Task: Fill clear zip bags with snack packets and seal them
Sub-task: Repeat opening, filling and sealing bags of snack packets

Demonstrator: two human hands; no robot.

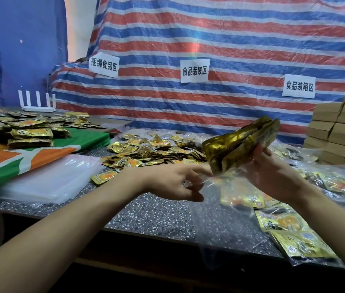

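My right hand (273, 174) grips one thick stack of gold snack packets (241, 142) above the speckled table (152, 216); my left hand (175, 185) pinches one clear zip bag (220, 218) hanging beneath. Three paper signs (195, 70) hang behind.

We see bare speckled desk (156, 216) open between the forearms and along the near edge. Passage is blocked left by stacked clear bags (49, 182), ahead by loose gold packets (156, 151), right by filled bags (336, 185) and cardboard boxes (341, 132).
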